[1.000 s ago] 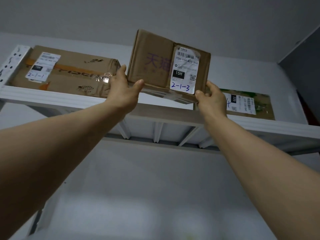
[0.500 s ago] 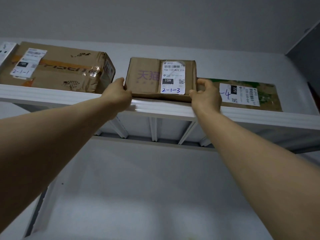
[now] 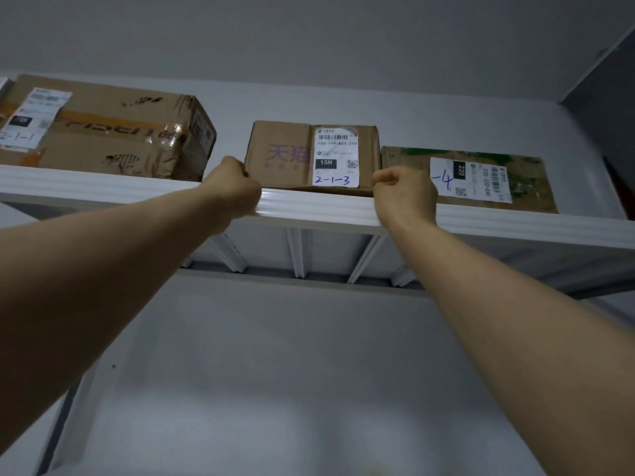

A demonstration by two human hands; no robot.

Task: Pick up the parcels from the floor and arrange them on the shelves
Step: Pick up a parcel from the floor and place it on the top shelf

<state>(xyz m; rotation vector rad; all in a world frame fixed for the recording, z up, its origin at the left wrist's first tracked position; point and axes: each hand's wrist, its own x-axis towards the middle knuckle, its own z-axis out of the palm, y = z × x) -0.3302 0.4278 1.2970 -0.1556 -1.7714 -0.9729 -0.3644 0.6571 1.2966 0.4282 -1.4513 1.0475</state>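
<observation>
Parcel marked 2-1-3 (image 3: pixel 288 156) is sitting on the top shelf (image 3: pixel 326 205), between a large taped box (image 3: pixel 113 132) and a flat parcel (image 3: pixel 515 182) just beside it. Left hand (image 3: pixel 230 190) and right hand (image 3: pixel 405 194) are curling at its lower front corners; whether they are gripping it I cannot tell.

The white shelf (image 3: pixel 103 187) carries three parcels; the middle parcel (image 3: pixel 285 156), marked 2-1-3, stands between a large taped box (image 3: pixel 113 132) and a flat green-printed parcel (image 3: pixel 525 180), which it touches; the left grip (image 3: pixel 233 187) and right grip (image 3: pixel 405 194), fingers curled, sit at its lower front corners; whether either pinches the cardboard is unclear.
</observation>
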